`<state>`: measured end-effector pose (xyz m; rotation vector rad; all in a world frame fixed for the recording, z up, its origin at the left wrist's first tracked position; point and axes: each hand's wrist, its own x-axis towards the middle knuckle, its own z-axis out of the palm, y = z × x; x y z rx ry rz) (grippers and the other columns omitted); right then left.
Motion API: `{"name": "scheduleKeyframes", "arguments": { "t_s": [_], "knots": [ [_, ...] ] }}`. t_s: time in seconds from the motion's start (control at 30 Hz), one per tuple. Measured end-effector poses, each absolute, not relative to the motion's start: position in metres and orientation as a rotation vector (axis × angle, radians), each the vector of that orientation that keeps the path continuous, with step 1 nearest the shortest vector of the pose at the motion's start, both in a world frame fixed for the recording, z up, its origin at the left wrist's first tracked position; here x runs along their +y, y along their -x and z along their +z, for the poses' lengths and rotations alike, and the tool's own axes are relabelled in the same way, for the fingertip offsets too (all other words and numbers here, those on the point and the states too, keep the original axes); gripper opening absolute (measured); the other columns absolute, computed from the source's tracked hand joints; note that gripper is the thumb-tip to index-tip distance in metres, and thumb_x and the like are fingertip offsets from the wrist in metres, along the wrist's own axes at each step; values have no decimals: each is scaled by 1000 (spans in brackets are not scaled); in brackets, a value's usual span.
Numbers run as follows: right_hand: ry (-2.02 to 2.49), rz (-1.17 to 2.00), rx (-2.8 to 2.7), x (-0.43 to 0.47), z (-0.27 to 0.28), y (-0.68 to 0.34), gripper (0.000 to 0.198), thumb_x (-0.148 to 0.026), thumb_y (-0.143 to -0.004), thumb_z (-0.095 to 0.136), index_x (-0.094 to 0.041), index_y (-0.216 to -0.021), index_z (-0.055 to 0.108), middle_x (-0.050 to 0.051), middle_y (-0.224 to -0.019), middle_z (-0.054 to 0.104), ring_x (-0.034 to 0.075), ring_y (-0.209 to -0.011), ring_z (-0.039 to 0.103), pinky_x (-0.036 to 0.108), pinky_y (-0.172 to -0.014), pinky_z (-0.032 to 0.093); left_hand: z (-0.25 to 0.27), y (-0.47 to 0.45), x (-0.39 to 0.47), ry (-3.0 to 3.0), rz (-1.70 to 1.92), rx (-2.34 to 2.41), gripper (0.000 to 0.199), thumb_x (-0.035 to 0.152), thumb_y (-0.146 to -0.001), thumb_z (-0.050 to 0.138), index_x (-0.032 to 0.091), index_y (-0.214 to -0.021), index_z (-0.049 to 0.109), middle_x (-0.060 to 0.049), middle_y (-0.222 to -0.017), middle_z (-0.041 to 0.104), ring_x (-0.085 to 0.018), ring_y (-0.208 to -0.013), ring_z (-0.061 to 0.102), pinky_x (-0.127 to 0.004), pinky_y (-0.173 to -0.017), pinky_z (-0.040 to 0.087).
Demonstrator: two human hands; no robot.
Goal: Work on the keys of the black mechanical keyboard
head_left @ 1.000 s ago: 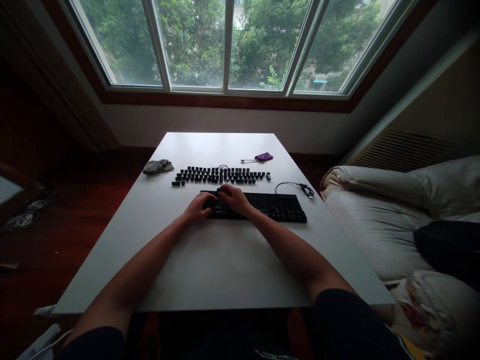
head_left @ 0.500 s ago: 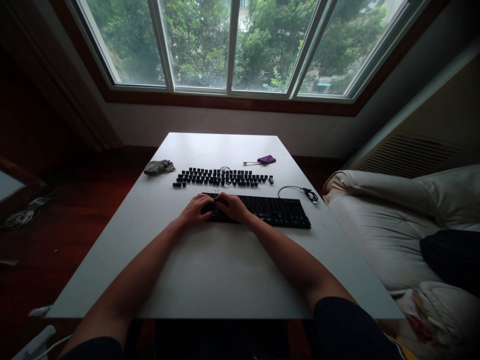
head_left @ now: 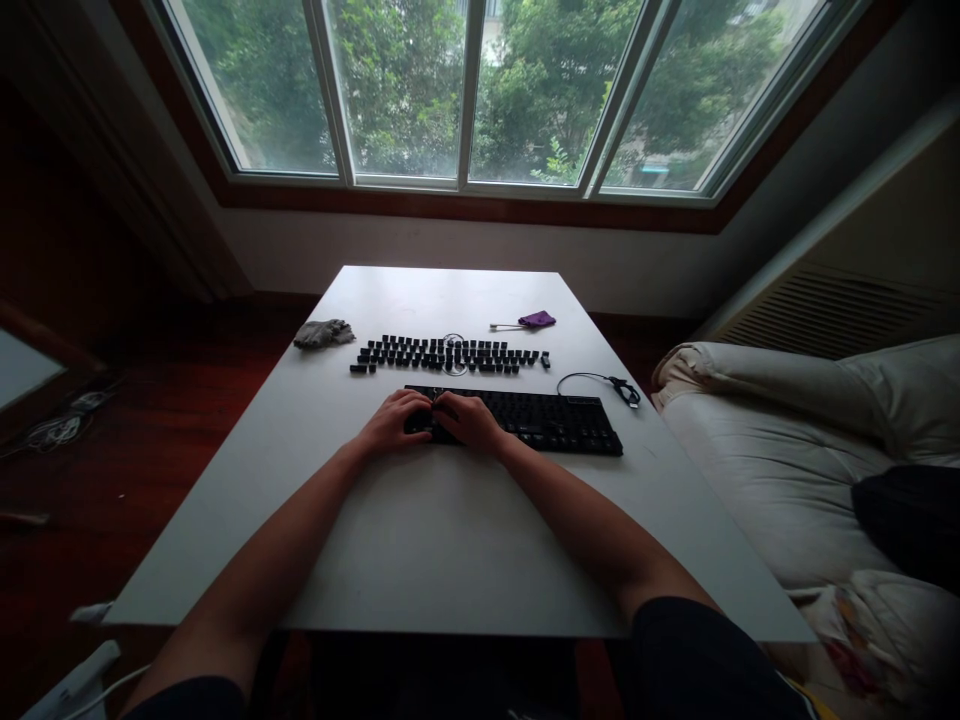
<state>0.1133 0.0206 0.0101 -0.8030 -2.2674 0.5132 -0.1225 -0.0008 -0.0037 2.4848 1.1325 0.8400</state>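
Though nearer than before, right hand point(head_left: 472, 420) over keyboard point(head_left: 559, 421)

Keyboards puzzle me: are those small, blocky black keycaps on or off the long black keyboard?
Off: the keycaps lie in rows on the white table, beyond the keyboard.

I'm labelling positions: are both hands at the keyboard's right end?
No, the left hand and right hand are toward the left of the keyboard.

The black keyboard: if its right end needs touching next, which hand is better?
Probably the right hand: it is nearer the right end of the black keyboard. The left hand is at the left end, with the right hand in its way.
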Motion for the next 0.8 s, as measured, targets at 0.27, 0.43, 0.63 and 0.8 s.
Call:
{"name": "scheduleKeyframes", "arguments": {
  "t_s": [0.27, 0.43, 0.63, 0.8],
  "knots": [
    [879, 641, -1947, 19, 4, -109, 18, -39, -95, 56, -23, -101, 61, 1, -80, 70, 17, -69, 62, 27, -69, 46, -2, 122, -2, -2479, 833, 1146, 47, 42, -78, 77, 26, -121, 66, -8, -128, 66, -31, -125, 53, -50, -110, 41],
    [879, 671, -1890, 19, 4, -107, 19, -40, -93, 59, -22, -97, 60, 0, -75, 67, 16, -66, 59, 27, -67, 46, -2, 115, -5, -2392, 927, 1239, 32, 40, -88, 66, 26, -117, 68, -8, -122, 68, -29, -121, 55, -49, -108, 43],
    [867, 709, -1804, 20, 6, -106, 19, -41, -90, 62, -22, -92, 62, 0, -74, 67, 16, -66, 60, 28, -66, 47, -4, 108, -8, -2244, 1078, 1337, 24, 35, -89, 66, 25, -111, 70, -7, -115, 70, -27, -113, 59, -47, -102, 47],
    [867, 847, -1746, 23, 3, -106, 21, -42, -88, 64, -22, -95, 61, 3, -80, 73, 20, -74, 69, 31, -70, 52, -5, 108, -7, -2161, 1122, 1343, 23, 34, -89, 66, 25, -109, 71, -6, -112, 71, -26, -110, 60, -45, -100, 48]
  ]
}}
